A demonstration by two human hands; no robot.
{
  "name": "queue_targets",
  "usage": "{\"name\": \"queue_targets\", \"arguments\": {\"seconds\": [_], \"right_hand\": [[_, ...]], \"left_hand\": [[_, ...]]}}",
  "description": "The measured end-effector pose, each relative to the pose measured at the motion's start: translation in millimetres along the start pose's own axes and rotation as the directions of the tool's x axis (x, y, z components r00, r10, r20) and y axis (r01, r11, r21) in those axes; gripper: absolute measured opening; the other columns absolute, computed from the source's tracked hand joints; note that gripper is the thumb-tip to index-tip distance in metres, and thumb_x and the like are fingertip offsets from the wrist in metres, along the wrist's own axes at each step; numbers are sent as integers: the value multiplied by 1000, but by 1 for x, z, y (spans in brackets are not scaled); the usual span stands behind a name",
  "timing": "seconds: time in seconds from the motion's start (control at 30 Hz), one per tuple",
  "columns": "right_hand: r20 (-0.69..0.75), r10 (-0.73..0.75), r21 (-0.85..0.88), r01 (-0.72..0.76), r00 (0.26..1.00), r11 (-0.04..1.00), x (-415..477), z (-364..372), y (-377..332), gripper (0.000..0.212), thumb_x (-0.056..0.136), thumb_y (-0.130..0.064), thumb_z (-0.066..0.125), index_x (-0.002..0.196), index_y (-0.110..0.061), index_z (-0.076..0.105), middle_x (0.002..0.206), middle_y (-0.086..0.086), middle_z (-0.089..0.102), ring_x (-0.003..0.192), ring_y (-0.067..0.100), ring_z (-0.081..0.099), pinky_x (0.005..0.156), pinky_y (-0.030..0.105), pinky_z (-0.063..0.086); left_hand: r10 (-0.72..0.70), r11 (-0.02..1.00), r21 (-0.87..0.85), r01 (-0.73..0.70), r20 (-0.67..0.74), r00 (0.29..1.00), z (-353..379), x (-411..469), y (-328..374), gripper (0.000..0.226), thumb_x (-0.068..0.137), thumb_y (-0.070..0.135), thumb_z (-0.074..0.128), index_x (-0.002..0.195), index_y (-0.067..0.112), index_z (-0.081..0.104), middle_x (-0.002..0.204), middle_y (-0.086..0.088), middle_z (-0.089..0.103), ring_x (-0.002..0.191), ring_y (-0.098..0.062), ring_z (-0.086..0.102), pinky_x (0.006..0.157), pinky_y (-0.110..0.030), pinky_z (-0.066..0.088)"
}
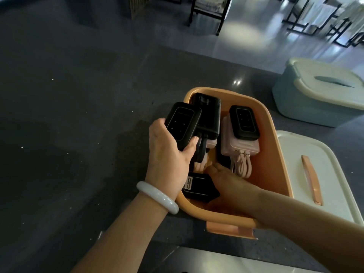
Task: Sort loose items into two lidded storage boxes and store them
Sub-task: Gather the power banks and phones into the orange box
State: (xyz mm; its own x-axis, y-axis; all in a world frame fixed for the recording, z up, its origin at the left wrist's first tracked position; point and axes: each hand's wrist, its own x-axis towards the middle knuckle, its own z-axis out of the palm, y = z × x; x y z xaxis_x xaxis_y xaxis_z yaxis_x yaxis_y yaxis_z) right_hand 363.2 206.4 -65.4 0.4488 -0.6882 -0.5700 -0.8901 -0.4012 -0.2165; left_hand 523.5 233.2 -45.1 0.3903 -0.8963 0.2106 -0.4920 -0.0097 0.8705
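Note:
An open orange storage box (275, 154) stands on the dark counter and holds several power banks. My left hand (167, 154) grips a black power bank (182, 123) over the box's left rim. A larger black power bank (208, 115) leans behind it. A second small black one (244, 123) lies on a pink power bank (240, 148) with pink cables. My right hand (232, 184) reaches down inside the box beside a black device with a white label (199, 187); its fingers are partly hidden. The box's cream lid (315, 174) with an orange handle lies to the right.
A pale green storage box (307, 101) with its cream lid on stands at the back right of the counter. The dark speckled counter (78, 115) stretches left. Chairs and table legs stand on the shiny floor beyond.

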Motion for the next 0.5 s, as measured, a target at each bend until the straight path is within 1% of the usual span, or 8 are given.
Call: {"name": "queue_targets", "arguments": {"seconds": [0.17, 0.27, 0.5], "right_hand": [[-22, -28, -55, 26, 999, 998, 0, -1, -1, 90, 79, -32, 77, 150, -18, 23, 148, 2, 30, 136, 20, 32, 111, 32, 33], [-36, -37, -56, 35, 999, 998, 1, -1, 0, 92, 76, -34, 79, 150, -20, 24, 147, 2, 30, 135, 20, 32, 111, 33, 34], [-49, -25, -45, 23, 998, 999, 2, 2, 3, 94, 74, -38, 80, 148, -17, 26, 146, 2, 30, 134, 19, 33, 110, 32, 35]], "left_hand": [[11, 1000, 14, -11, -1, 1000, 1, 1, 0, 65, 82, 33, 71, 133, 11, 37, 128, -4, 44, 115, -16, 52, 86, -30, 56], [19, 999, 34, -19, -2, 1000, 1, 1, 0, 64, 83, 33, 70, 133, 10, 37, 129, -5, 44, 116, -16, 52, 86, -28, 56], [20, 998, 61, -20, 2, 1000, 2, 2, -1, 64, 84, 34, 69, 134, 10, 36, 130, -6, 44, 117, -17, 52, 86, -32, 56]]}}
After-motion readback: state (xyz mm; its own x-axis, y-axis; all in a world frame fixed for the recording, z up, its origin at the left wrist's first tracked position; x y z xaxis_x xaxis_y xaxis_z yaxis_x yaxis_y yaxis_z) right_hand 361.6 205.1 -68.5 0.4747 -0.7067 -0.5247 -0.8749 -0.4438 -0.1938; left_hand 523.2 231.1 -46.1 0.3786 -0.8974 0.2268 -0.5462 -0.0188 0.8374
